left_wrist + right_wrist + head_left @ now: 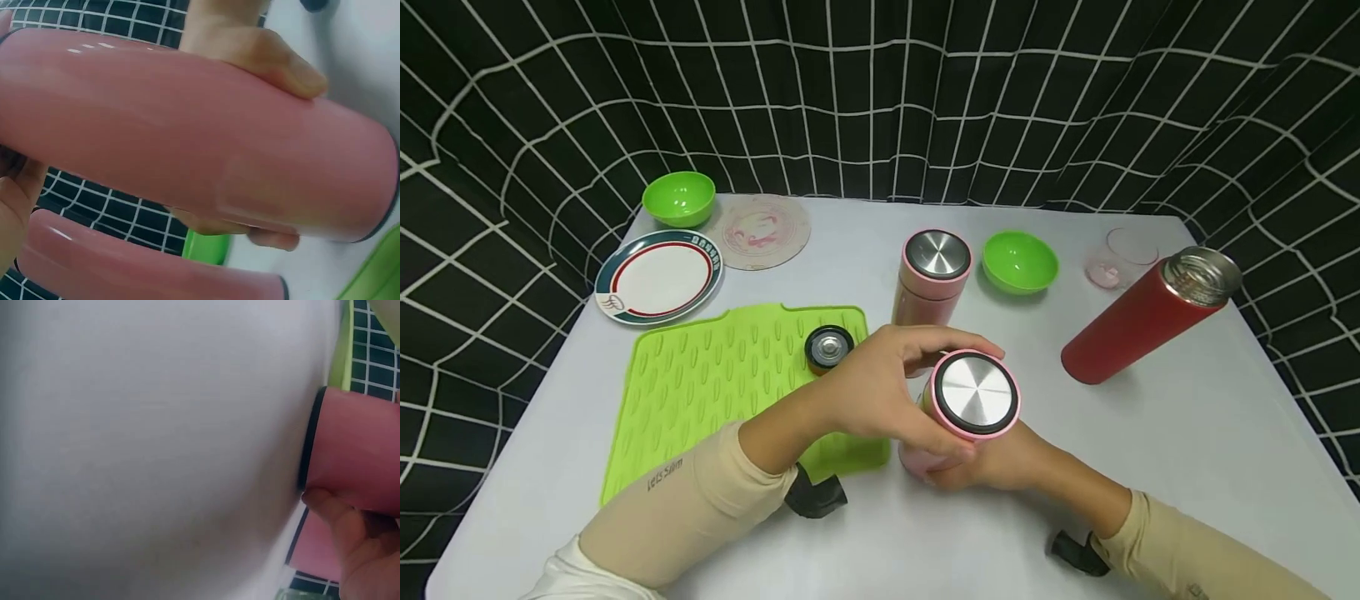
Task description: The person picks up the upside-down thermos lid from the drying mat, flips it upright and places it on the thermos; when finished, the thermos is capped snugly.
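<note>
Pink flask [972, 398]: held at the tabletop's [1187, 433] 6 o'clock edge.
Left hand [887, 387]: fingers curled around its upper body.
Right hand [992, 462]: grips the lower body.
Second pink flask [932, 279]: upright at 12 o'clock.

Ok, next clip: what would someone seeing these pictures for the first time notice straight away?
Front and centre, both hands grip a pink flask with a steel-topped cap, the left hand round its upper part and the right hand lower down. Right behind it stands a second pink flask, and to the right a red flask with no cap on, leaning in this view. On the left, a bright green mat carries a small dark cap.
</note>
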`<action>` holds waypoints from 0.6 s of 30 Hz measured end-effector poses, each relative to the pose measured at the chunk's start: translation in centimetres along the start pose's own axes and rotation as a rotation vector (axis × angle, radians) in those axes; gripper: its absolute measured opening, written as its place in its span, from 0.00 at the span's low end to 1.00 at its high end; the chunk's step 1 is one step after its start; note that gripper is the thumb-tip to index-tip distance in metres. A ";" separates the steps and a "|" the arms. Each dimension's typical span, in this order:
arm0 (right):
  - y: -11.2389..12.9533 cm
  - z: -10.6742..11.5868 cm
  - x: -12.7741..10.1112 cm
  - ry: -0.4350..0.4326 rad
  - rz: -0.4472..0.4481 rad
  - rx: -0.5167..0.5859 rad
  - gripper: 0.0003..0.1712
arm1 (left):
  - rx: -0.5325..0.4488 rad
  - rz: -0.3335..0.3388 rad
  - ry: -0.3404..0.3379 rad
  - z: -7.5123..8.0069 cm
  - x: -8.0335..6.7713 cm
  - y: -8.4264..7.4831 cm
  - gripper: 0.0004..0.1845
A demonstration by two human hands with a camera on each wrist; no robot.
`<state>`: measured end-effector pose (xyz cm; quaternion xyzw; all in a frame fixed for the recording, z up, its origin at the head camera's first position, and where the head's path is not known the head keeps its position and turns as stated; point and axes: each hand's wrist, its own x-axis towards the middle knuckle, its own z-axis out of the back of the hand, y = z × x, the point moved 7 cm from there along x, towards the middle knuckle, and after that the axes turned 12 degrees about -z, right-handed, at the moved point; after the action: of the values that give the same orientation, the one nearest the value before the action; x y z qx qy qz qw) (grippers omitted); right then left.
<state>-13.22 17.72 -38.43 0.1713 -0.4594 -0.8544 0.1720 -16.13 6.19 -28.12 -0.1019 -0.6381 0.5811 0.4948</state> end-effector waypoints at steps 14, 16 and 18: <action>0.4 -0.1 -0.4 0.024 0.106 0.018 0.23 | 0.329 0.000 0.054 -0.5 -0.7 -1.4 0.45; 0.2 0.3 -0.7 0.020 0.081 0.047 0.26 | 0.418 0.024 0.067 -0.3 -1.2 -1.8 0.47; -0.3 0.9 -1.1 0.002 0.041 0.069 0.29 | 0.481 0.041 0.097 0.1 -1.9 -2.2 0.47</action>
<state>-12.73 19.05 -38.07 0.1682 -0.4919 -0.8342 0.1839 -14.28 4.17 -27.21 -0.0220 -0.4548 0.7205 0.5230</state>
